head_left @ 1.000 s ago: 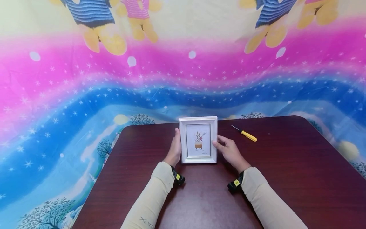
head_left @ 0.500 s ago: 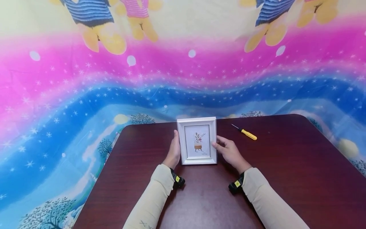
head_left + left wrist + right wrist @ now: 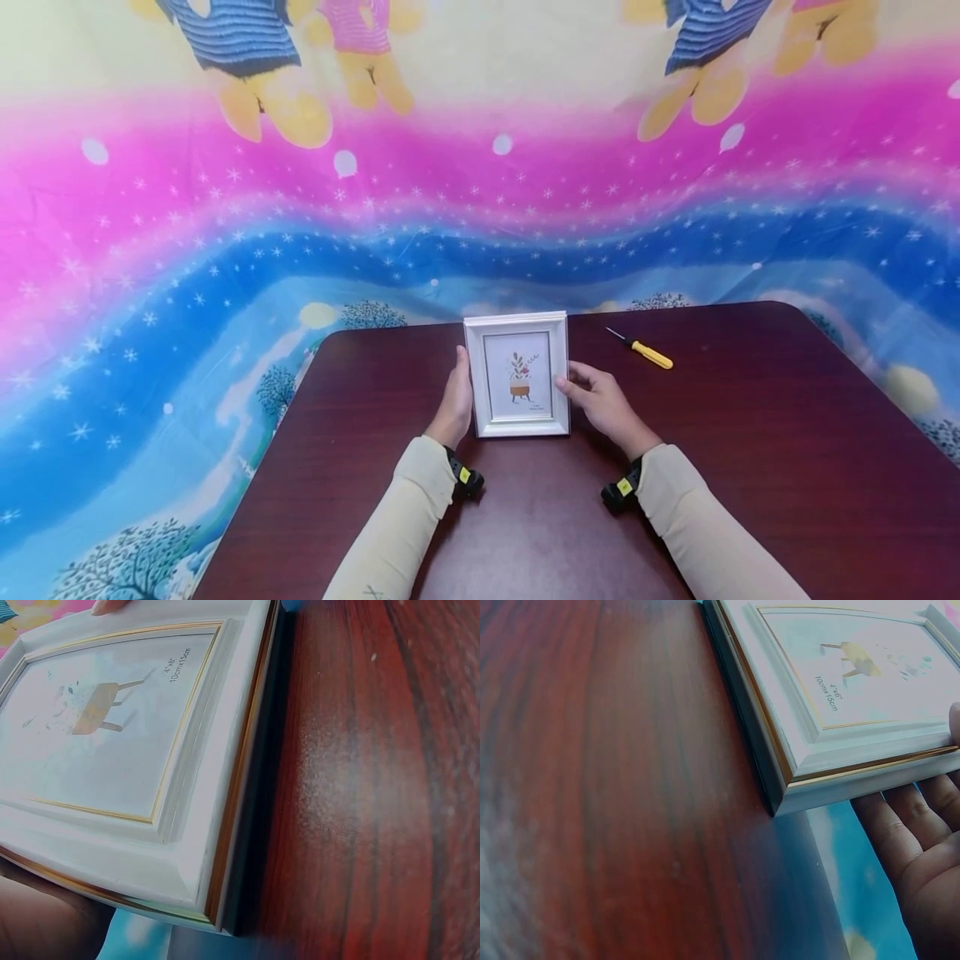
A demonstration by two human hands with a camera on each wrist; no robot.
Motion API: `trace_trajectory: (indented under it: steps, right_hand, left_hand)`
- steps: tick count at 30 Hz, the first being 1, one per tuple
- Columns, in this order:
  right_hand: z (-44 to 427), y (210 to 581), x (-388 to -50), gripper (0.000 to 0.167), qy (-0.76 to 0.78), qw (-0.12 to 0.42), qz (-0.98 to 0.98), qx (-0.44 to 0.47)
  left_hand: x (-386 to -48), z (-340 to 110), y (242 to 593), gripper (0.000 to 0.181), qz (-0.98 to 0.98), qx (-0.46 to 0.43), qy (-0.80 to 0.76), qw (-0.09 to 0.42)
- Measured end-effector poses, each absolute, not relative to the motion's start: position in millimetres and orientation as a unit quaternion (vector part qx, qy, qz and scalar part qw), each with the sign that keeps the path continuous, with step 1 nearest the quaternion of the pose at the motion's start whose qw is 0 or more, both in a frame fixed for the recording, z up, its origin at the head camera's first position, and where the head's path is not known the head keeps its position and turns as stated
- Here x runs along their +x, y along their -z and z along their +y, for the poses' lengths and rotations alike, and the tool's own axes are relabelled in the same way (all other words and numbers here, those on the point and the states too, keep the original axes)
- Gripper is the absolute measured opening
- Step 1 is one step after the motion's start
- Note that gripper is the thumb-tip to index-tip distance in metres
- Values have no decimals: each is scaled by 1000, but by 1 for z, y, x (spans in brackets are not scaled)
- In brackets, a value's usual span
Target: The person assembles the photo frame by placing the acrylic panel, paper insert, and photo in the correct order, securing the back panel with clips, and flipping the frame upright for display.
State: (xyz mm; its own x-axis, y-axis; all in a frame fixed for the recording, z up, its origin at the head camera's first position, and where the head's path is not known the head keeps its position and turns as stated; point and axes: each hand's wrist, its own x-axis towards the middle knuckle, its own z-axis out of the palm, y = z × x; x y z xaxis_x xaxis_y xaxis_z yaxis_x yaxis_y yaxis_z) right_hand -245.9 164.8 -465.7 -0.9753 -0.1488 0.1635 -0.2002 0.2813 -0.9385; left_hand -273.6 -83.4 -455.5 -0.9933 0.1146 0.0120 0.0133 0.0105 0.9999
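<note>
A white picture frame (image 3: pixel 517 427) stands on the dark red wooden table, its front facing me in the head view. Behind its pane is a print (image 3: pixel 521 379) of a plant in a brown pot on legs. My left hand (image 3: pixel 453 404) rests against the frame's left edge, its visible digit straight and pointing up; the other fingers are mostly hidden. On the right edge my right hand (image 3: pixel 607 406) pinches the frame, thumb on the front and fingers (image 3: pixel 889 832) behind. In the left wrist view, part of my left hand (image 3: pixel 41 922) appears dark beside the frame's edge.
Toward the back right of the table (image 3: pixel 750 417) lies a screwdriver (image 3: pixel 651 354) with a yellow handle, its shaft pointing away to the left. A patterned cloth (image 3: pixel 480 183) hangs behind the table's far edge.
The frame has shifted very slightly left and turned a little. Both hands stay against its sides and move with it. The screwdriver lies where it was.
</note>
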Motion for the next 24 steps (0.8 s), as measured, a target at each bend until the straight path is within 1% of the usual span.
trace_trajectory:
  steps: [5,9,12,17,20,24]
  right_hand:
    - [165,467,-246,57,-590,32,-798,118]
    - [165,466,-246,56,-592,35,-796,120]
    - [165,466,-246,56,-601,31,-789,120]
    - [168,465,-248,59,-612,23,-781,124]
    - [170,464,-251,60,-618,22,-776,126]
    - [174,461,-253,61,-631,25,-766,121]
  left_hand:
    - [-272,-85,454,81,711,47,-701,40]
    - [-272,-86,451,79,713,45,-699,32]
    - [-272,-89,449,78,711,47,-702,26]
    - [-271,-95,448,74,696,59,-715,38]
    - [-272,-98,448,68,686,68,-723,40]
    - [-273,-101,448,62,689,73,-720,29]
